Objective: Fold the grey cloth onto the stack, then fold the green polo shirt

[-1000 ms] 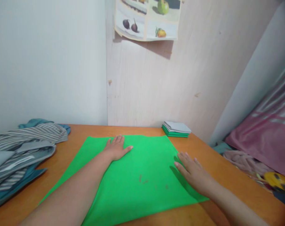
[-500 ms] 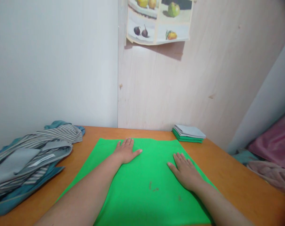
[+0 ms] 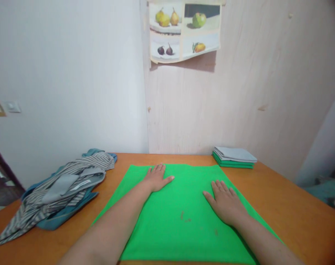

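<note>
A bright green cloth (image 3: 167,228) lies spread flat in front of me, with a few brownish stains on its lower middle. My left hand (image 3: 157,178) rests palm down on its upper left part, the thumb stretched out to the right. Lower on the right side of the cloth, my right hand (image 3: 225,202) also lies flat with its fingers extended. Neither hand grips the fabric. My forearms cover part of the cloth's left and right sides.
Striped grey and blue clothes (image 3: 65,187) lie heaped on the left of the orange-brown table (image 3: 283,206). A stack of folded grey and green cloths (image 3: 235,156) sits at the back right. Behind stands a wall with a fruit poster (image 3: 184,31).
My view has shifted left and slightly up, so more of the left wall and poster shows. Both hands stay flat at about the same spots on the green cloth.
</note>
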{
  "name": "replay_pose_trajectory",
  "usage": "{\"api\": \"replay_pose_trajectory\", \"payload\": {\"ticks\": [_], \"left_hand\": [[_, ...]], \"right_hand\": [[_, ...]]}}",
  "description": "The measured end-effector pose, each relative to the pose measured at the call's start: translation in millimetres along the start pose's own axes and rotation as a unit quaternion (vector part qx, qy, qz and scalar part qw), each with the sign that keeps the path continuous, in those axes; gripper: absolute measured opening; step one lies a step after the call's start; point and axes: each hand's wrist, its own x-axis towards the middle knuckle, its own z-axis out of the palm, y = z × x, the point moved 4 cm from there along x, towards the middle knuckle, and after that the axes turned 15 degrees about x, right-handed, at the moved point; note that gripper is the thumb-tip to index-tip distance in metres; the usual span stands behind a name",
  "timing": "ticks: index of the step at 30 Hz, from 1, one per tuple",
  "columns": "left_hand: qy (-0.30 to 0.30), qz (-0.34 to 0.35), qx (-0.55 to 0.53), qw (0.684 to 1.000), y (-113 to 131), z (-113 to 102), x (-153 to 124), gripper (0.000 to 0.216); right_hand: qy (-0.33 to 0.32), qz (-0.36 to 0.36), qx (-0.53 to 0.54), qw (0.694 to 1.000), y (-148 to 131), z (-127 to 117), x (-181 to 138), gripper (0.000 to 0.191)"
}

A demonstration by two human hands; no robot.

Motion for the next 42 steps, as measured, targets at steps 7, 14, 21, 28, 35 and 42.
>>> {"api": "replay_pose_trajectory", "payload": {"ticks": [7,14,21,28,35,42], "left_hand": [[0.039,-0.024,-0.004,0.999,-14.0,-13.2,-11.4,0.082],[0.005,-0.07,0.0,0.998,-72.2,-14.3,-44.0,0.067],[-0.035,-0.126,0.009,0.991,-104.8,8.3,-76.6,0.076],[-0.046,-0.15,-0.002,0.988,-121.8,10.6,-67.1,0.084],[-0.022,-0.158,-0.019,0.987,-131.8,17.9,-65.7,0.08],[0.069,-0.179,-0.048,0.98,-149.9,-4.2,-86.3,0.049]], "right_hand": [[0.024,-0.012,0.012,1.0,3.5,7.0,3.6,0.09],[0.037,-0.017,-0.004,0.999,3.6,11.2,5.0,0.086],[0.034,-0.016,-0.022,0.999,4.4,13.8,6.2,0.086],[0.04,-0.021,-0.037,0.998,8.1,16.5,7.2,0.088],[0.044,-0.027,-0.027,0.998,10.2,17.7,7.8,0.089],[0.028,-0.023,-0.045,0.998,12.1,15.7,8.4,0.09]]}}
